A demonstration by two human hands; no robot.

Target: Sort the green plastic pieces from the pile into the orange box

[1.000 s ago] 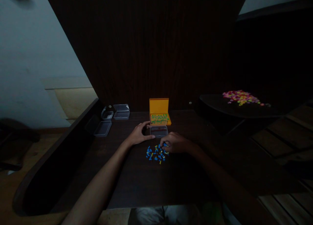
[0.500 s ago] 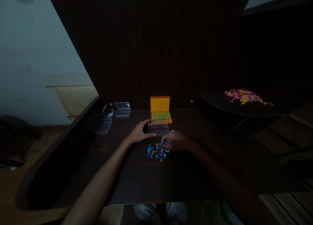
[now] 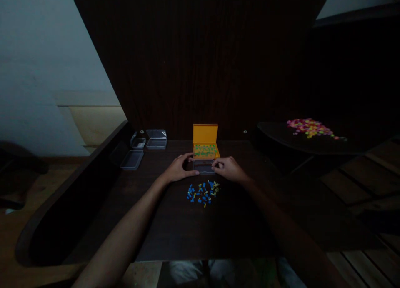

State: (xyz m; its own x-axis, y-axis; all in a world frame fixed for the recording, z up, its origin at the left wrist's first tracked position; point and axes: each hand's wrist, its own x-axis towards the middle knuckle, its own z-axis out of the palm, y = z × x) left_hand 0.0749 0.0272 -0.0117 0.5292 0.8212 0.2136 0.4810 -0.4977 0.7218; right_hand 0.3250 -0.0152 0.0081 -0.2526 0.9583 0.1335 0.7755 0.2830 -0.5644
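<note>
My left hand (image 3: 180, 168) grips a small clear plastic box (image 3: 203, 171) at its left side, thumb at the front corner and fingers at the back. Dark reddish-brown bits lie inside the box. My right hand (image 3: 227, 169) is over the box's right edge with its fingertips pinched; anything between them is too small to make out. In front of the box, nearer me, lies a loose pile of tiny blue, yellow and pale building-brick pieces (image 3: 199, 200). Directly behind stands an open orange case (image 3: 205, 133) with green bits in it.
At the left of the dark wooden table (image 3: 181, 238) sit an open clear box (image 3: 156, 144), a smaller clear box (image 3: 138, 143) and another open clear box (image 3: 132, 160). A heap of pink, red and yellow pieces (image 3: 311, 127) lies on a raised shelf at the right.
My right hand has moved from the brick pile up and away from me to the clear box's right edge, uncovering pale pieces. My left hand stays on the box.
</note>
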